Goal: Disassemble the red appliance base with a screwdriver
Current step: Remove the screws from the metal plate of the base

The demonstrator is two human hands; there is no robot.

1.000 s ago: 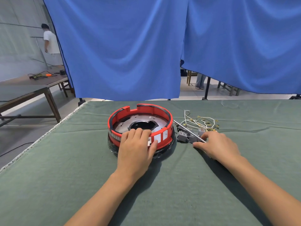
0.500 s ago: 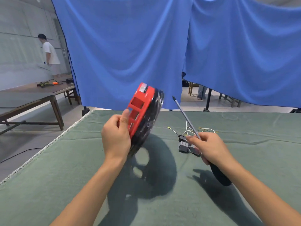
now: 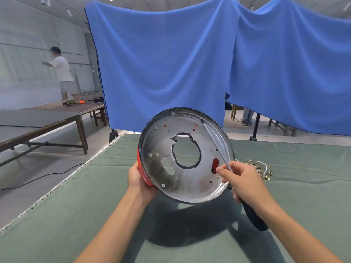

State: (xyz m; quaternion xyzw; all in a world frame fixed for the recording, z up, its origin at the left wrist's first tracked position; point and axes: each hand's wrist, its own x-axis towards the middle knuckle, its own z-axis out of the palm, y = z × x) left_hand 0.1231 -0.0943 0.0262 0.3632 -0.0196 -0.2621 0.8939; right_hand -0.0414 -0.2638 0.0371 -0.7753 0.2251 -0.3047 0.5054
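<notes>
The red appliance base (image 3: pixel 187 156) is lifted off the table and tilted, its round metal underside facing me with a large centre hole, several small holes and a few screws. My left hand (image 3: pixel 137 180) grips its lower left red rim. My right hand (image 3: pixel 242 180) holds the screwdriver (image 3: pixel 216 144) by the shaft near the handle. The thin shaft slants up across the plate's right side, its tip near the upper right rim. The dark handle (image 3: pixel 253 215) sticks out below my wrist.
A green cloth (image 3: pixel 95 205) covers the table. A bundle of white wires with yellow terminals (image 3: pixel 260 168) lies to the right behind my hand. Blue curtains (image 3: pixel 171 63) hang behind. Long wooden tables (image 3: pixel 47 118) and a person stand far left.
My left hand raised the base from the cloth and turned it so its metal underside faces me. My right hand picked up the screwdriver and brought its shaft across the plate.
</notes>
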